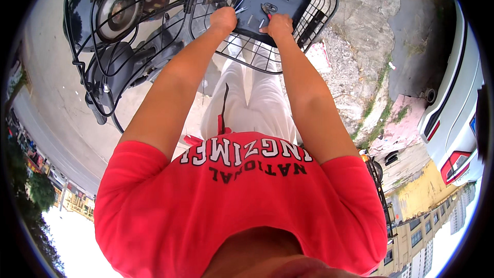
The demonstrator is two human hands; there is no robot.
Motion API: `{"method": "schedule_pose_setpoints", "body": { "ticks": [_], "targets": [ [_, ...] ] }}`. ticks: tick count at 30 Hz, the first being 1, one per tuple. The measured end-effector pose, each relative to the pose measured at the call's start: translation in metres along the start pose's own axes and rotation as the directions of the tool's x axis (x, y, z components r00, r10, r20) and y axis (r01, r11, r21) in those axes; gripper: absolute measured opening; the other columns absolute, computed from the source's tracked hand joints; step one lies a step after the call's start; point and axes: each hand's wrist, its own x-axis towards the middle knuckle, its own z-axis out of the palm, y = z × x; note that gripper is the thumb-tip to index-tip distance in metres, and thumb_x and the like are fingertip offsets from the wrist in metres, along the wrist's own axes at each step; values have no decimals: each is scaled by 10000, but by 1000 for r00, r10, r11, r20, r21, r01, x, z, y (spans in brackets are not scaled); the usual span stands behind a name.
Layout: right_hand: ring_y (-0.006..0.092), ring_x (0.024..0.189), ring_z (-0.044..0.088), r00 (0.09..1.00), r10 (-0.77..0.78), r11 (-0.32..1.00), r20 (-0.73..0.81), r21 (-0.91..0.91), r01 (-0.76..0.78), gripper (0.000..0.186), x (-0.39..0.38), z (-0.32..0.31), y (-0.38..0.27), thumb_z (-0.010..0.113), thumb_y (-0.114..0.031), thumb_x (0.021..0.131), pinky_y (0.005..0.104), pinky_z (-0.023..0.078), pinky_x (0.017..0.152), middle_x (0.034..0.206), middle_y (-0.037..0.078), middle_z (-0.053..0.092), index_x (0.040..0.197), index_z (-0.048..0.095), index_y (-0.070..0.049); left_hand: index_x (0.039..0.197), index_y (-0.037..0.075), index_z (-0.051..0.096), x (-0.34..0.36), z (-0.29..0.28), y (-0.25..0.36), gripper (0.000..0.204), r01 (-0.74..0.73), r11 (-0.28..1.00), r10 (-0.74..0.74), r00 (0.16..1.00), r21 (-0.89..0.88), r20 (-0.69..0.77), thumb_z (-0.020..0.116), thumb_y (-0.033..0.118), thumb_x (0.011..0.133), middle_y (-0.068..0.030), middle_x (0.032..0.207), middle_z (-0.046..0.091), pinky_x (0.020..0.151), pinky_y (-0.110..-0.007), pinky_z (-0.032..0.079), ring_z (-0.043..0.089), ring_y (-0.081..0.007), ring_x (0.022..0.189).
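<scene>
Bright daylight fills the scene; the sky [69,237] blows out to white low down; fisheye distortion bows the road [51,139] near the rim; black corners frame the round view.

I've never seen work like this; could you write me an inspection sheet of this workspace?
Surface: a black tray sits in a black wire basket.
Job's things: a red-handled tool and a silvery pointed tip, both over the tray.
Clutter: a red-and-white scrap on the rough ground.
Hands: right hand grips the red-handled tool; left hand is curled beside the silvery tip, its hold unclear.
Cables: dark looping lines near a round headlight; cables or bent wire, cannot tell.
Surroundings: outdoors; a white car and buildings to the right.
</scene>
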Motion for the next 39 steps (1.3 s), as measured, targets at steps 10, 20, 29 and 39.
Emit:
{"method": "schedule_pose_setpoints", "body": {
  "ticks": [10,20,29,39],
  "targets": [
    [305,1038,474,991,6,1000,-133,-16,-8,568,16,17,-2,820,-271,547,374,480,802,1081,134,464,977,563,-4,912,90,672,13,12,15,204,47,994,-57,994,102,97,497,116,810,-112,984,641,770,-343,498,615,-279,934],
    [269,970,477,969,-13,994,-247,-106,-14,421,34,30,0,716,-304,694,337,509,747,1017,119,439,931,538,-4,926,108,674,34,10,25,197,123,991,-127,986,48,112,517,106,806,-90,1026,633,784,-332,492,606,-256,965],
    [274,958,474,965,-6,998,-263,-59,-10,308,29,38,0,577,-307,825,346,496,747,1019,122,436,909,549,-12,936,94,669,28,15,19,209,87,995,-92,991,59,100,506,104,805,-102,1031,628,783,-340,493,604,-265,966],
    [292,997,465,975,23,999,-219,-25,-29,380,33,35,0,670,-276,725,350,484,786,1061,131,434,969,545,-13,923,85,668,27,14,17,212,38,997,-44,994,60,103,493,101,803,-122,1018,627,783,-355,492,603,-284,956]
  ]
}}
